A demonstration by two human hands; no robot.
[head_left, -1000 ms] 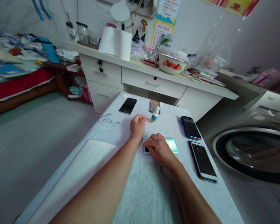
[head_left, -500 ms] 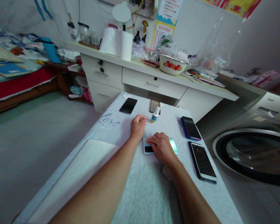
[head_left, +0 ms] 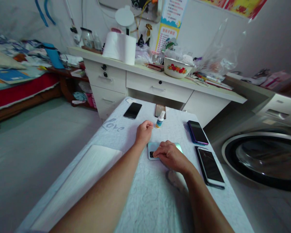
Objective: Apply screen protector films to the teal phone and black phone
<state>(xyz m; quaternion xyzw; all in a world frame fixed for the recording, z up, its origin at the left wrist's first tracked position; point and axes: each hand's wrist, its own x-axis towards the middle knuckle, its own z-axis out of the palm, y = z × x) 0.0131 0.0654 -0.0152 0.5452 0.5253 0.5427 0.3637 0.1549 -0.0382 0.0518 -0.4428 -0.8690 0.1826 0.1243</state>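
A pale, shiny smartphone (head_left: 150, 146) lies back side up on the cloth-covered table, its dark camera block at the left end. Bent over it is my right hand (head_left: 169, 153), fingers pressed together with the tips on the camera block; the hand hides the phone's middle and whatever may be under the fingers. My left hand (head_left: 144, 132) rests on the table just beyond the phone's left end, curled closed, its inside hidden. Right by its knuckles stands a small white spray bottle (head_left: 160, 119) with a blue and yellow label.
A black-screened phone (head_left: 133, 110) lies far left, a gold phone (head_left: 159, 110) behind the bottle. Along the right edge lie a dark phone (head_left: 197, 132) and a white-framed phone (head_left: 210, 166). A white desk (head_left: 157, 81) stands beyond; a washing machine (head_left: 269, 113) stands right.
My right fingertips have shifted down toward me across the phone's left end, from beside the camera block onto it. My left hand stays in place, still curled.
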